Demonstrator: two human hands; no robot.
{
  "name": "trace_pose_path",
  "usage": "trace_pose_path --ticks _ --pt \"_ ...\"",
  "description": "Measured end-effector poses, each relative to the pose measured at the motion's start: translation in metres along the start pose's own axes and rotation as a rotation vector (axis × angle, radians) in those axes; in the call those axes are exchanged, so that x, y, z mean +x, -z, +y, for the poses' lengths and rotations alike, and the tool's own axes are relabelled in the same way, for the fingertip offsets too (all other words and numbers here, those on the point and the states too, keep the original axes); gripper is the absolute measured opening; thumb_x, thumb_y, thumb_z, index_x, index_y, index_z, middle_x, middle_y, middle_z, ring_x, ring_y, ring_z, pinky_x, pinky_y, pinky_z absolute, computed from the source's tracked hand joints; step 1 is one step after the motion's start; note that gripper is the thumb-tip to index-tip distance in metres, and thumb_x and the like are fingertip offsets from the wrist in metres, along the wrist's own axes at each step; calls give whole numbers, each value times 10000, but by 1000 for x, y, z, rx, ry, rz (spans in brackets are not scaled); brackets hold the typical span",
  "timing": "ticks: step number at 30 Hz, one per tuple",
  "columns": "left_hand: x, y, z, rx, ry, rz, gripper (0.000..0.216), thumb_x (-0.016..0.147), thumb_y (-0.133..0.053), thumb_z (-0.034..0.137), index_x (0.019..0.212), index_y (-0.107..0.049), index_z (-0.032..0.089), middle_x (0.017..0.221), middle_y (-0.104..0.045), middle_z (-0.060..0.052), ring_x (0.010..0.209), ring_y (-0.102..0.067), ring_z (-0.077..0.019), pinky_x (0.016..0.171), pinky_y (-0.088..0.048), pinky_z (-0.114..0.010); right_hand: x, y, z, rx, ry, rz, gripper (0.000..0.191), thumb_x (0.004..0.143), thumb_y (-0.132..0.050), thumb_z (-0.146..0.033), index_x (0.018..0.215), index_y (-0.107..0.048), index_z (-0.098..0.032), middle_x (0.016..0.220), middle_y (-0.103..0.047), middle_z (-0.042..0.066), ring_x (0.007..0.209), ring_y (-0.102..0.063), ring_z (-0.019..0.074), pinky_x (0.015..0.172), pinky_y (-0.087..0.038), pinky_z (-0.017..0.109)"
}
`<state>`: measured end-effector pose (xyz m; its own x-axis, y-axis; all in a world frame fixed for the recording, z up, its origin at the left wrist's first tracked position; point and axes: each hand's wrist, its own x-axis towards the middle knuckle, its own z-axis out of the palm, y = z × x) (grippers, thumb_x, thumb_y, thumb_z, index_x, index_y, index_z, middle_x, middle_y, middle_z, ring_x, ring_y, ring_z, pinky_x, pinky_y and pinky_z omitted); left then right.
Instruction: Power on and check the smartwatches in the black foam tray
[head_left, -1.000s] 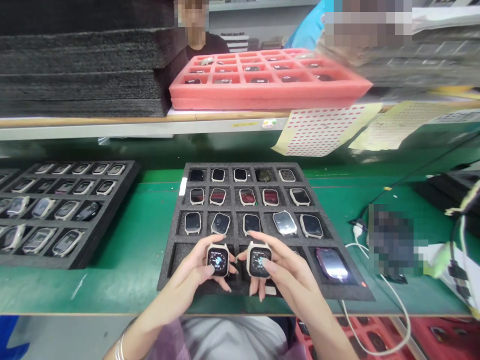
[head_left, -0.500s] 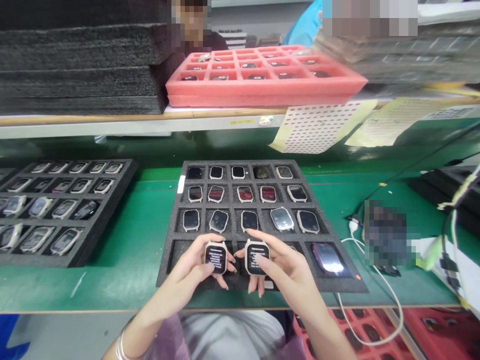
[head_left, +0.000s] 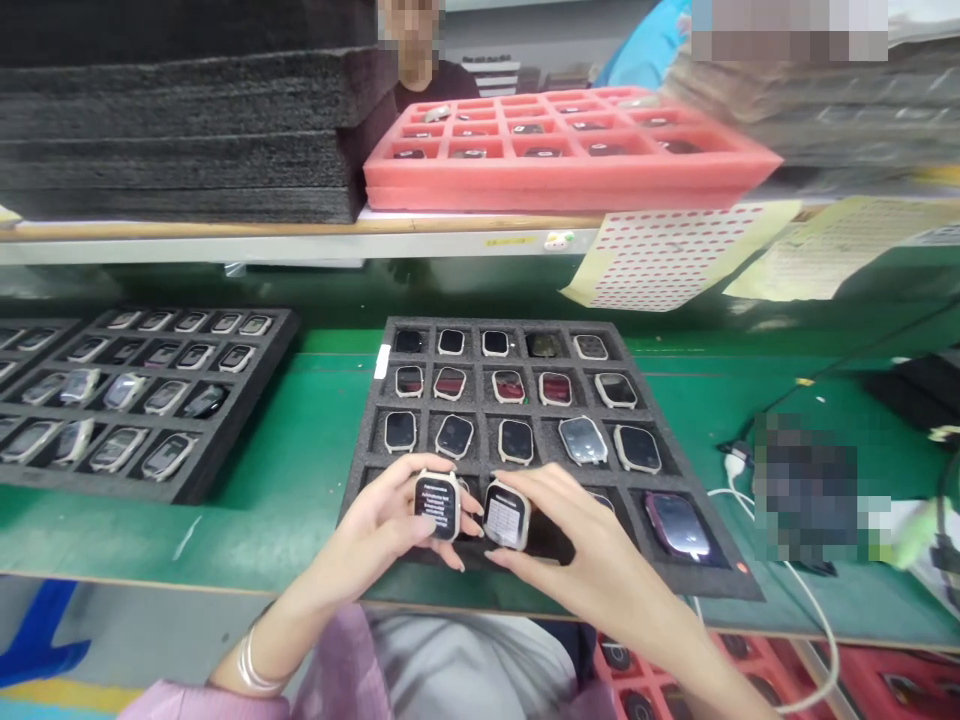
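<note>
Green, smooth-topped workbench spanned the frame, its near edge crossing the lower part. Just beyond that edge, at centre, the left hand was closed around a square, silver-rimmed watch case, fingers behind it and thumb on its lit black screen of white text. Beside it, the right hand was partly curled on a second pale-rimmed square watch case, fingers at the upper edge, thumb by the lower; whether that thumb touched, I could not tell. Its screen, tilted, bore a pale patch.

The step in hand looked like working the on-screen menus; a next press would call for a steady case and a thumb placed squarely on one line.

Under and behind both hands lay a black foam compartment tray of watch cases. Farther off, at upper centre, a pink foam tray stood on a shelf.
</note>
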<state>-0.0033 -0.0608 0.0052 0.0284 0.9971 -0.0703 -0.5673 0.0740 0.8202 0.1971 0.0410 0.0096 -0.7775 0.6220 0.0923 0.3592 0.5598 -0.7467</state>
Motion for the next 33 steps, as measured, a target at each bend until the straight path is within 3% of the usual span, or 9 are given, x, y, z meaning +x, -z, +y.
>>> trace_pose_path --ticks 5,8,11,15,19,25,27,30,33 --pt "1 2 -2 38 2 44 224 906 -566 206 1123 -536 161 980 -676 -125 877 -667 -230 626 -592 -290 -2 18 19 -364 150 6 575 827 -679 -402 1345 -491 -238 1264 -529 120 1142 -503 312 929 -455 472" --pt "3 6 -5 26 -11 33 229 890 -598 215 1106 -542 161 967 -677 -115 841 -679 -221 577 -590 -265 -13 31 36 -502 164 90 348 943 -488 -436 1174 -606 -204 1093 -616 113 995 -563 297 861 -456 477" --pt "4 9 -7 23 -19 29 240 873 -623 208 1097 -550 166 959 -674 -105 838 -681 -220 559 -589 -253 -25 34 46 -671 131 199 428 991 -332 -428 1023 -654 -147 937 -654 135 845 -583 303 765 -463 480" --pt "4 11 -9 33 -26 14 244 869 -620 191 1101 -547 162 984 -669 -113 848 -677 -223 567 -595 -260 -34 22 46 -742 111 292 435 989 -333 -427 1097 -614 -113 972 -654 161 878 -581 322 787 -465 465" --pt "3 12 -10 15 -40 -22 258 876 -598 203 1122 -536 158 1013 -666 -131 861 -676 -238 578 -598 -286 -37 14 43 -598 22 348 407 972 -385 -475 1145 -563 -152 1010 -615 131 916 -601 291 782 -481 405" --pt "-1 12 -6 37 -50 -19 313 865 -609 205 1161 -512 175 1034 -649 -131 887 -661 -238 605 -589 -290 -40 14 36 -275 -95 348 286 898 -559 -454 1025 -656 -218 873 -548 46 517 -501 136 529 -467 302" --pt "-2 11 -4 64 -66 -21 366 839 -644 198 1176 -503 183 1041 -632 -127 891 -649 -232 618 -583 -287 -39 13 30 -197 -69 319 238 879 -588 -439 887 -685 -222 923 -576 70 681 -606 187 625 -511 315" --pt "-2 8 -2 118 -69 23 399 815 -670 193 1177 -504 196 1027 -597 -103 867 -642 -217 601 -564 -262 -34 13 17 33 -129 457 182 882 -592 -406 869 -648 -233 1015 -642 97 944 -641 268 780 -540 383" --pt "2 2 -2 183 -48 102 385 816 -665 196 1170 -514 193 917 -578 -54 726 -632 -156 534 -514 -205 -26 17 4 327 -275 646 138 878 -620 -360 889 -619 -222 904 -687 84 581 -615 177 461 -503 282"
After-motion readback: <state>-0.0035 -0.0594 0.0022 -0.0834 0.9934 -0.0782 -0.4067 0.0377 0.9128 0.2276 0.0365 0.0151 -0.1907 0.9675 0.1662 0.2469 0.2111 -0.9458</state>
